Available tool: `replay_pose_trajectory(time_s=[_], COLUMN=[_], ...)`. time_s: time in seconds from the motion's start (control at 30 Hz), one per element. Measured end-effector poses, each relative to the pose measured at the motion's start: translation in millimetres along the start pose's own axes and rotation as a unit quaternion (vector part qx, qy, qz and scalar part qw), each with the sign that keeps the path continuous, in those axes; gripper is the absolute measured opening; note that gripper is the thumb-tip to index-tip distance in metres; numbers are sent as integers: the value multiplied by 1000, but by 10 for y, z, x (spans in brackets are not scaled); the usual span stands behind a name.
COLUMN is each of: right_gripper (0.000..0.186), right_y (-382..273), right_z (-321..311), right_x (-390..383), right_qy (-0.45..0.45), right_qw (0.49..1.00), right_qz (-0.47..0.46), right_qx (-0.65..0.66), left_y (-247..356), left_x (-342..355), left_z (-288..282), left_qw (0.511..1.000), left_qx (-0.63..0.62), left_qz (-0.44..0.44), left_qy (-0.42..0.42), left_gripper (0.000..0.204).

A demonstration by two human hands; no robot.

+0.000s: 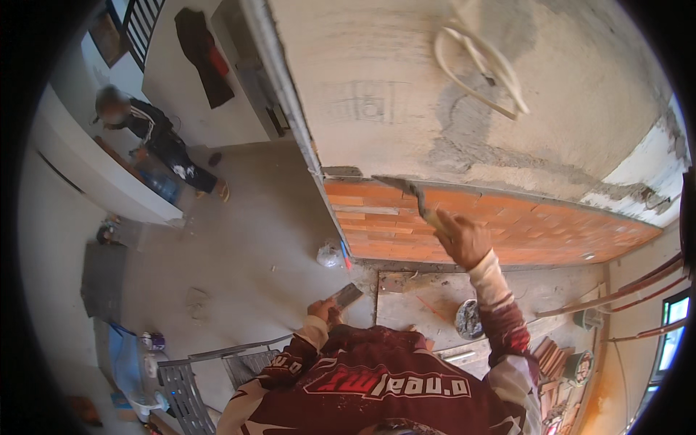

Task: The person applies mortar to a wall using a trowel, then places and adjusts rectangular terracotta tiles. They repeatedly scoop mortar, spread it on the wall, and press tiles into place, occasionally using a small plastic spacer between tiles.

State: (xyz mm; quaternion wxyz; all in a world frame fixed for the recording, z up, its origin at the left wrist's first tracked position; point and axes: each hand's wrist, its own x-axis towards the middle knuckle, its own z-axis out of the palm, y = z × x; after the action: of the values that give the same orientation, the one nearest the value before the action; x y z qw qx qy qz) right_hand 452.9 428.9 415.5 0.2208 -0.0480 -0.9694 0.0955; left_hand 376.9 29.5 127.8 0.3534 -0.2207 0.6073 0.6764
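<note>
My right hand (464, 238) is closed around the handle of a pointing trowel (412, 187), raised at the wall. The trowel's thin blade touches or nearly touches the lower edge of the grey plaster (464, 163), just above the orange brickwork (464, 214). A darker wet-looking patch marks the plaster beside it. Down by my body, my left hand (324, 310) grips a small flat, grey rectangular piece (346, 296); its exact kind cannot be made out. Below my right forearm stands a bucket (469, 319) with grey mortar in it.
Loose cable (482, 69) hangs from the upper wall. A metal-edged corner (290, 94) bounds the wall at left. A plastic bag (328, 254) lies on the floor. Another person (156, 134) bends at far left. Bricks (549, 355) are stacked at lower right; a dark chair (181, 395) stands at lower left.
</note>
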Motion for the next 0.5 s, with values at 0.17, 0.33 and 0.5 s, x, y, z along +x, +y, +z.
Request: replay_pose_trajectory(time_s=[0.17, 0.33, 0.5], right_gripper=[50, 48, 47], right_y=[-547, -1060, -1077], right_z=[-325, -363, -101], right_x=[738, 1078, 1365], right_qy=[-58, -115, -176], right_qw=[987, 970, 942], right_qz=[-56, -50, -60], right_qx=[-141, -207, -279], left_y=[283, 379, 474], left_x=[257, 460, 766], left_z=[-393, -1087, -1390], left_qw=[993, 998, 999], left_qx=[-113, -39, -25], left_qz=[27, 26, -21], left_qy=[1, 28, 34], left_gripper=[25, 23, 26])
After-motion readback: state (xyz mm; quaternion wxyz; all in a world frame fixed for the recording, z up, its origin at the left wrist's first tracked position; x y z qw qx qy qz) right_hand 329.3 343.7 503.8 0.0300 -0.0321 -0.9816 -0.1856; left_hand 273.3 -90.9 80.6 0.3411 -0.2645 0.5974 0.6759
